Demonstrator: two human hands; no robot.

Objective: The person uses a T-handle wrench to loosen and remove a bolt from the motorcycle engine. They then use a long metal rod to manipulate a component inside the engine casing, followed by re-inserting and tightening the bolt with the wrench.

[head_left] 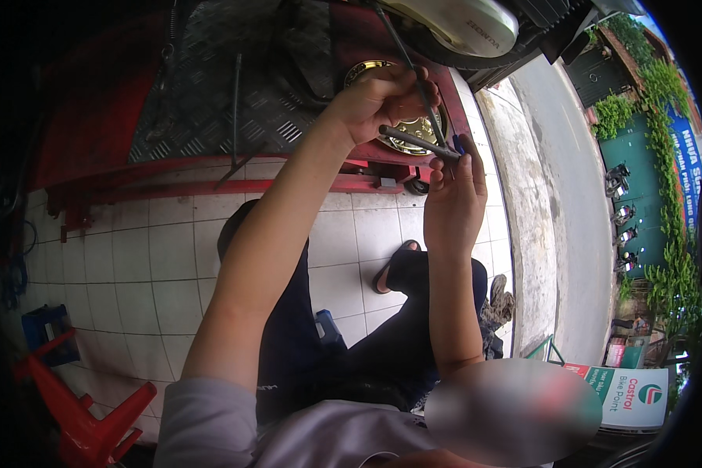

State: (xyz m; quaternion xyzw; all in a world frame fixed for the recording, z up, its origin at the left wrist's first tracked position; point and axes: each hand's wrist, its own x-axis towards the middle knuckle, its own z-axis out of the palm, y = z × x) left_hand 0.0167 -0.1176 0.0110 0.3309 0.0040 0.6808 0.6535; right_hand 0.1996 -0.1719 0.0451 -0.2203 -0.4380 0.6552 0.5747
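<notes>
My left hand (382,97) is closed around the thin dark shaft of what looks like a T-handle wrench (400,45). The shaft slants from beside the motorbike down toward my right hand. At its lower end a thicker dark bar crosses it, and my right hand (456,183) pinches that bar's right end between fingers and thumb. A small blue piece (458,144) shows at my right fingertips; its kind is unclear. Beneath both hands lies a shiny gold, round, tray-like thing (442,117), partly hidden by my left hand.
A motorbike's silver cover (480,27) stands above the red platform (288,178) with its dark tread plate (203,86). Red stool legs (93,421) and a blue stool (47,331) are at lower left. White floor tiles (327,234) lie below; the street (569,195) runs along the right.
</notes>
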